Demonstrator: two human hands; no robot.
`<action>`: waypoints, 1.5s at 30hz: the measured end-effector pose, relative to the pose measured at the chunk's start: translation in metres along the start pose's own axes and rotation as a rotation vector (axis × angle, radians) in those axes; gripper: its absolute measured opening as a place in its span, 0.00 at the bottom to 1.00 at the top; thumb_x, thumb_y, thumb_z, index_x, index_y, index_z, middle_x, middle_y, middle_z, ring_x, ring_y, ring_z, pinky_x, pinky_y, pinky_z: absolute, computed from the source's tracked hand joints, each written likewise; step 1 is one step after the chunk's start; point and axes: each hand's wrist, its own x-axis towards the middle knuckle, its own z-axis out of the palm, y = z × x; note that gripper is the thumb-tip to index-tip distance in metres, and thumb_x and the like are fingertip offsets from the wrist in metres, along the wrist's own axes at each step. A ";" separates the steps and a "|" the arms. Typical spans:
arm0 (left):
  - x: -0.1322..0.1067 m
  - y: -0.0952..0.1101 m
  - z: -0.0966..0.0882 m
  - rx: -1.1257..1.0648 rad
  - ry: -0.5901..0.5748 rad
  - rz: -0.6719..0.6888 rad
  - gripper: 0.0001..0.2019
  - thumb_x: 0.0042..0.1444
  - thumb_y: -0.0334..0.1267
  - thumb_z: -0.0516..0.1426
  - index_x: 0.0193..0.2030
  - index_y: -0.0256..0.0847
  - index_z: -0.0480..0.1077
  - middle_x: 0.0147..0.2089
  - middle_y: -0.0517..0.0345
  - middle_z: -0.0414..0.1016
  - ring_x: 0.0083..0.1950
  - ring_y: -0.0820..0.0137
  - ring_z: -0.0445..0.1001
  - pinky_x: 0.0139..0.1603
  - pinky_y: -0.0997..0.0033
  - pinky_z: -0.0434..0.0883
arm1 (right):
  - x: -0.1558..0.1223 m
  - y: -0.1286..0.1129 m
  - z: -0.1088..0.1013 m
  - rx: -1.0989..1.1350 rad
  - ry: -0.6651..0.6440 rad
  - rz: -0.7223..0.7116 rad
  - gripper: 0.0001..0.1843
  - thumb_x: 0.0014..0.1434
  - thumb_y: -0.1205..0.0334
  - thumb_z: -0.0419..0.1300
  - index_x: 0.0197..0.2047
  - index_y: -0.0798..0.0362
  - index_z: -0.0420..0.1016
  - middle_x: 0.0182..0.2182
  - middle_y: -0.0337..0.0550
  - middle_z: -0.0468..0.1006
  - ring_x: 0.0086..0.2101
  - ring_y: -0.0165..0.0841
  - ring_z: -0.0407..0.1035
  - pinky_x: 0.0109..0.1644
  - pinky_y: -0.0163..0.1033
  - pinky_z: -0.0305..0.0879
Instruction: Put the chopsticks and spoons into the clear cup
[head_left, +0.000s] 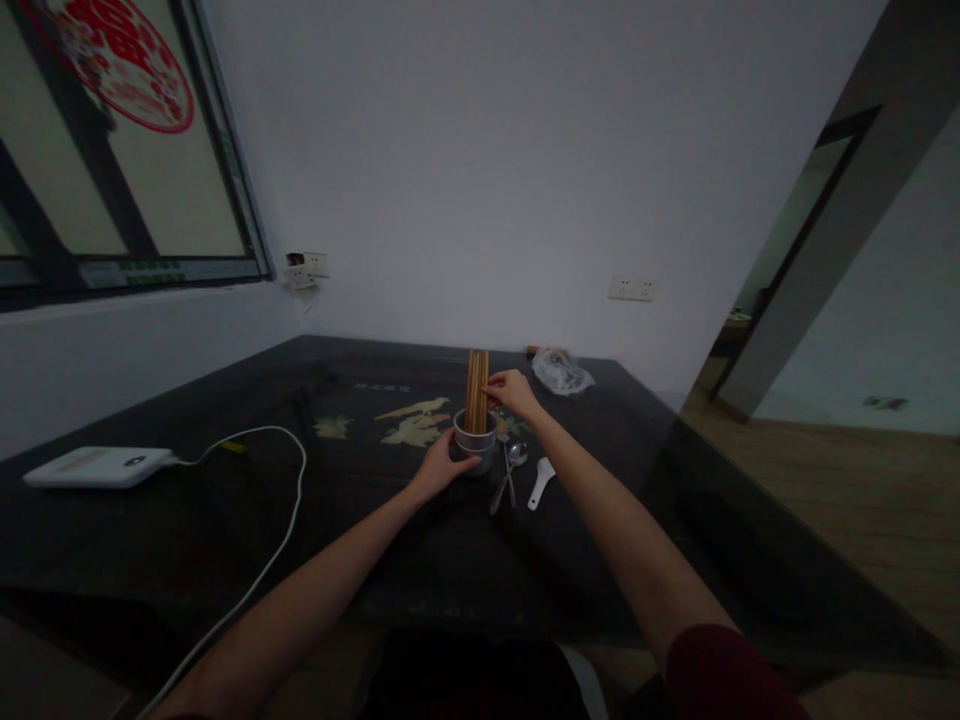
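On the dark desk by a pale wall stands a metal cup, its side in the grip of the left hand, while the right hand pinches at the upright chopsticks inside it.

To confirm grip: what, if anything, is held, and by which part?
Left hand: cup, by its side. Right hand: chopsticks, above the cup; how many is unclear.

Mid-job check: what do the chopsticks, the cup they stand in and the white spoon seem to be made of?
Chopsticks: probably wood or bamboo, fairly matt, judging by their yellow-brown colour.
Cup: likely metal, dull silver-grey, with a paler sheen along the rim.
White spoon: ceramic or plastic; its smooth-looking, plain white handle leaves that open.
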 end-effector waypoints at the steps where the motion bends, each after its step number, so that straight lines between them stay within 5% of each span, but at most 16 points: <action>1: 0.000 0.000 0.000 0.000 -0.003 0.001 0.32 0.41 0.41 0.67 0.54 0.36 0.63 0.54 0.45 0.71 0.54 0.58 0.71 0.57 0.54 0.66 | 0.000 0.001 0.000 0.004 -0.007 0.001 0.09 0.53 0.62 0.64 0.37 0.59 0.78 0.28 0.45 0.81 0.26 0.30 0.76 0.34 0.31 0.71; 21: 0.000 0.000 0.001 0.008 -0.015 0.010 0.32 0.43 0.40 0.65 0.55 0.36 0.60 0.55 0.44 0.70 0.55 0.59 0.71 0.57 0.57 0.67 | -0.010 0.010 -0.015 0.257 0.006 0.111 0.08 0.54 0.66 0.62 0.38 0.61 0.76 0.26 0.45 0.80 0.22 0.26 0.72 0.29 0.30 0.71; 27: -0.002 0.005 0.002 0.025 -0.011 0.020 0.34 0.42 0.39 0.66 0.56 0.37 0.59 0.56 0.44 0.68 0.57 0.58 0.69 0.58 0.56 0.65 | -0.053 0.026 -0.040 0.384 0.060 0.088 0.09 0.52 0.64 0.62 0.37 0.60 0.75 0.27 0.46 0.80 0.25 0.28 0.73 0.30 0.31 0.70; 34: -0.003 0.001 0.002 0.008 -0.026 0.027 0.35 0.41 0.39 0.67 0.56 0.37 0.59 0.56 0.44 0.69 0.57 0.57 0.69 0.59 0.54 0.64 | -0.121 0.074 -0.045 0.472 0.138 0.135 0.18 0.44 0.50 0.66 0.32 0.57 0.76 0.24 0.46 0.79 0.25 0.33 0.74 0.29 0.35 0.69; 45: -0.002 0.004 0.001 -0.035 -0.064 0.022 0.39 0.40 0.38 0.67 0.59 0.37 0.56 0.59 0.42 0.66 0.60 0.56 0.66 0.62 0.51 0.61 | -0.126 0.090 -0.034 0.503 0.128 0.146 0.19 0.43 0.48 0.65 0.27 0.57 0.74 0.19 0.41 0.76 0.20 0.29 0.69 0.25 0.33 0.65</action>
